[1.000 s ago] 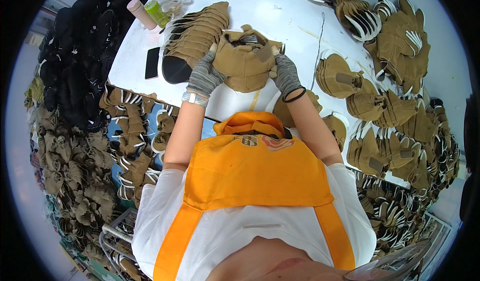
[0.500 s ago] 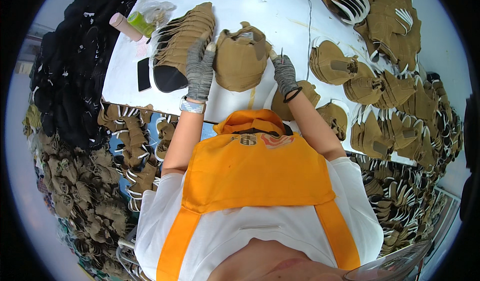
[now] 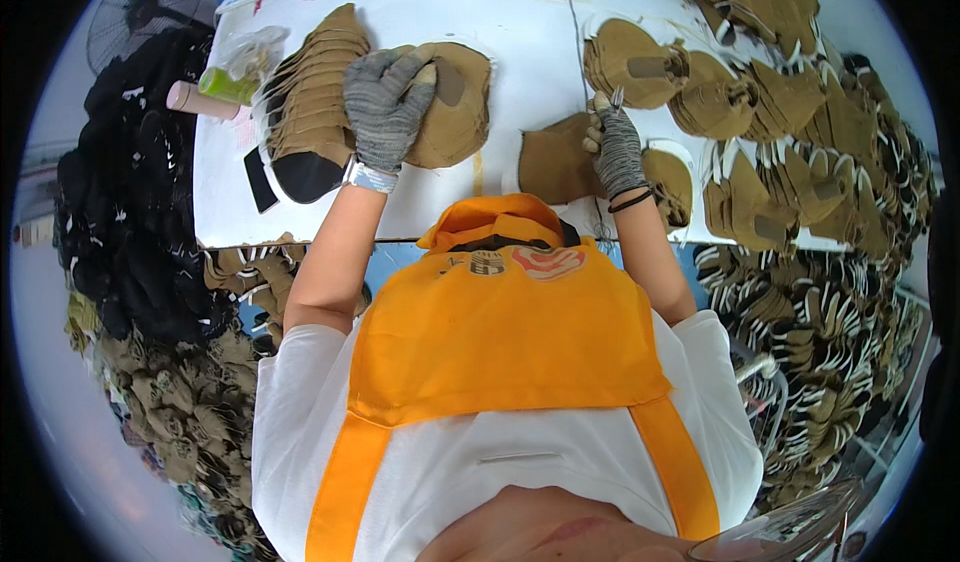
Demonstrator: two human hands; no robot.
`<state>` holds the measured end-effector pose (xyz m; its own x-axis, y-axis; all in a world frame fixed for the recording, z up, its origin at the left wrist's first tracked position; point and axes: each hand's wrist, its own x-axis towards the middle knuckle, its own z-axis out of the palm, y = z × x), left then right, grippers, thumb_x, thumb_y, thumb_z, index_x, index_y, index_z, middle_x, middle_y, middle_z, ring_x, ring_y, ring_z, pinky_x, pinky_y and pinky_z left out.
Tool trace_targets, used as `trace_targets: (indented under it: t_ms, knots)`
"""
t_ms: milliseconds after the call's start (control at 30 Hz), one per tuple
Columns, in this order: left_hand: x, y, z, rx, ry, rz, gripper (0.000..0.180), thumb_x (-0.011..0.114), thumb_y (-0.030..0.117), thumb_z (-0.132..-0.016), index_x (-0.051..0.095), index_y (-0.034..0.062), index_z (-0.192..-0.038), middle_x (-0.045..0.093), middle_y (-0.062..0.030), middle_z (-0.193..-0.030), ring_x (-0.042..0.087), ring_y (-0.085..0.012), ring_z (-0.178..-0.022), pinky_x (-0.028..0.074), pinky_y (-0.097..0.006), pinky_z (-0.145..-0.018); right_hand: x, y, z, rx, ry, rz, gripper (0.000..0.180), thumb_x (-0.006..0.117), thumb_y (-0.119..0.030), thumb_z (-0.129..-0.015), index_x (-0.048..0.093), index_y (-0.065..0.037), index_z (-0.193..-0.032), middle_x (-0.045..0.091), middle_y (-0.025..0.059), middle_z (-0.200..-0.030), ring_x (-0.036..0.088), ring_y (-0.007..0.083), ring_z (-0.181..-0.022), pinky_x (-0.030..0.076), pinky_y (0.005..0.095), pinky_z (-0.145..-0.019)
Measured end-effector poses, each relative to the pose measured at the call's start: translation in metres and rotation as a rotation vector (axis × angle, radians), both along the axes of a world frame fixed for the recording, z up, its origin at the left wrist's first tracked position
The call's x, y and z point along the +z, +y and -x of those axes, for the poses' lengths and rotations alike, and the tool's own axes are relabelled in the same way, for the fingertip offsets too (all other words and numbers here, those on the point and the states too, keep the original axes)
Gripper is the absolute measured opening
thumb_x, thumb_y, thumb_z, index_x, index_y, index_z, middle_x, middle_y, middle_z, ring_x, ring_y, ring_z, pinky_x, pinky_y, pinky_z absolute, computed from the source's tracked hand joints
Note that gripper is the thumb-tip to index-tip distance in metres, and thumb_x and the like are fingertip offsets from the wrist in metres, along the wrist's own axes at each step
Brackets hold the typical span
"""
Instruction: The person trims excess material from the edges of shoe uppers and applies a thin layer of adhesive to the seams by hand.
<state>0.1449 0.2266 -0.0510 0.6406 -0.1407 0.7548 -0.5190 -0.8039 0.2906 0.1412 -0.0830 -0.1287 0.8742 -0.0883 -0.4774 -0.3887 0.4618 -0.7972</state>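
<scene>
My left hand [image 3: 388,112], in a grey knit glove, has its fingers curled over the left side of a brown shoe upper [image 3: 458,122] lying on the white table. Left of it is a fanned stack of brown shoe uppers [image 3: 312,102] with a black piece at its near end. My right hand [image 3: 615,152], gloved too, is closed round small thread snips [image 3: 618,96], their metal tips pointing away from me. Beside that hand, partly behind its fingers, lies another brown shoe piece [image 3: 555,162].
Brown uppers [image 3: 632,62] with white edges spread across the table's right side. A phone [image 3: 260,182], a pink bottle [image 3: 200,100], a green roll-like item [image 3: 228,85] and a plastic bag [image 3: 252,52] lie left. Black pieces [image 3: 140,172] pile beyond the left edge; a fan [image 3: 145,7] stands behind.
The brown upper that stood between both hands now lies flatter under my left hand. My right hand has moved right and nearer, away from it, beside the other brown piece.
</scene>
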Motion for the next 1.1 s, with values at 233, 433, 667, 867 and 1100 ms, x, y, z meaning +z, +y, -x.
trace_targets:
  t_ms: [233,433,667,867,1100]
  knots:
    - [-0.025,0.003,-0.002,-0.107,-0.074,0.17,0.026,0.073,0.02,-0.075,0.068,0.0129,-0.1,0.063,-0.0065,-0.091,0.056,-0.0255,-0.086,0.042,-0.038,-0.081,0.0,-0.03,0.054,-0.179,0.088,-0.014,0.02,0.059,-0.031,-0.092,0.054,-0.014,-0.083,0.047,-0.0047,-0.064,0.036,0.0055,-0.046,0.029,0.0206,-0.04]
    - [-0.015,-0.002,-0.002,-0.018,-0.017,0.065,0.026,0.07,0.016,-0.081,0.067,0.0059,-0.104,0.065,-0.0077,-0.098,0.056,-0.0243,-0.093,0.043,-0.037,-0.084,-0.063,-0.035,0.105,-0.068,0.051,0.984,0.019,0.063,-0.024,-0.088,0.061,-0.005,-0.092,0.058,0.0023,-0.074,0.056,0.0173,-0.066,0.046,0.0318,-0.059]
    - [-0.018,-0.001,0.008,-0.125,-0.017,0.164,0.028,0.072,0.015,-0.08,0.066,0.0069,-0.105,0.065,-0.0087,-0.1,0.057,-0.0247,-0.092,0.043,-0.035,-0.083,-0.053,-0.019,0.106,0.233,-0.086,1.537,0.036,0.059,-0.015,-0.08,0.056,-0.007,-0.115,0.056,0.0207,-0.115,0.059,0.0366,-0.096,0.047,0.0434,-0.083]
    - [-0.005,-0.004,0.016,0.007,-0.049,0.058,0.037,0.074,0.023,-0.075,0.063,0.0088,-0.108,0.061,-0.0087,-0.102,0.054,-0.0277,-0.095,0.04,-0.041,-0.086,-0.066,-0.017,0.078,0.359,0.24,1.653,0.052,0.066,-0.025,-0.078,0.046,-0.011,-0.125,0.049,0.0191,-0.123,0.059,0.0365,-0.099,0.05,0.047,-0.081]
    - [-0.019,-0.031,0.122,-0.516,0.574,0.034,0.021,0.065,0.023,-0.083,0.065,0.0088,-0.099,0.064,-0.008,-0.097,0.055,-0.0294,-0.096,0.043,-0.039,-0.086,-0.057,-0.031,0.019,0.39,-0.03,1.669,0.061,0.064,-0.028,-0.08,0.041,-0.012,-0.134,0.041,0.0164,-0.137,0.053,0.033,-0.114,0.045,0.0422,-0.093]
